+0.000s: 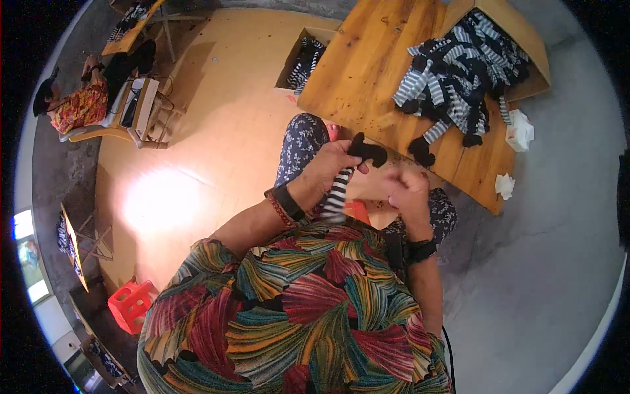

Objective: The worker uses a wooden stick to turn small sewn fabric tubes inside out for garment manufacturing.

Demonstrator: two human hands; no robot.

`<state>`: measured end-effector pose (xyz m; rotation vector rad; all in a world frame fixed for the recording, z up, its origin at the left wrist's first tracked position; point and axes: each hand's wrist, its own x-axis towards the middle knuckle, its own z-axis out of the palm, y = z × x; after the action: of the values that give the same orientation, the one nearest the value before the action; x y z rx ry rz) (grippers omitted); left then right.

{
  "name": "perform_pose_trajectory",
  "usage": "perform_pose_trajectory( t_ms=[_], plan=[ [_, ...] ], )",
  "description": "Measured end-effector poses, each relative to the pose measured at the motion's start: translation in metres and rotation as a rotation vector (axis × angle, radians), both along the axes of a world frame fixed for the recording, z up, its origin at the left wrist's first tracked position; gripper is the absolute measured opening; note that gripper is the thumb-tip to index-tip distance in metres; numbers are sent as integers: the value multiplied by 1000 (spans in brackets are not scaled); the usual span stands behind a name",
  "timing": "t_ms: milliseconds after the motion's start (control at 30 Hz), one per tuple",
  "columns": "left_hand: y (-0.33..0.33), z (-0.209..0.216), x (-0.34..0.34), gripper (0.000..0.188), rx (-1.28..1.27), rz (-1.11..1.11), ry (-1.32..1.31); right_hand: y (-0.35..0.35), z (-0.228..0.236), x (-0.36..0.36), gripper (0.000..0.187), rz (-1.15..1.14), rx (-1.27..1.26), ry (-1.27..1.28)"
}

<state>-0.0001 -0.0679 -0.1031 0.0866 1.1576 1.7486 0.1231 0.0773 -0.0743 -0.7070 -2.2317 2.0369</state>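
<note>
The left hand [333,164] is closed around a black-and-white striped knit sock with a black toe [346,180], gripping it near its upper end so that the black toe part curls out above the fingers toward the low wooden table [367,59], while the striped leg hangs down toward the person's lap. The sock's long axis therefore runs roughly up and down in the head view, tilted slightly to the right at the top. The right hand [408,194] sits just beside it on the right, a little lower and apart from the fabric — it is motion-blurred, so whether its fingers are curled on anything or loose cannot be told. The left hand is clearly the nearer one, already holding the sock; the right would have to travel leftward to meet it. Farther up the table lies a heap of matching striped socks [459,72] spilling from an open cardboard box [518,29], well apart from both hands. A small orange-red thing [357,210] under the hanging sock is mostly hidden — its kind cannot be made out, and the sock's lower end disappears behind the person's patterned shirt.
</note>
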Motion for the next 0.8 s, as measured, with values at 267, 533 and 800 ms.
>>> perform_pose_trajectory(
  t_ms=[267,533,800],
  plan=[
    [-7,21,20,19,89,-158,166,-10,22,-35,14,107,94,-11],
    [-21,13,30,11,-8,-192,25,-14,-18,-30,17,-85,112,28],
    [-35,-10,-6,9,-116,-8,-45,-2,-37,-37,17,-138,59,-40]
  ],
)
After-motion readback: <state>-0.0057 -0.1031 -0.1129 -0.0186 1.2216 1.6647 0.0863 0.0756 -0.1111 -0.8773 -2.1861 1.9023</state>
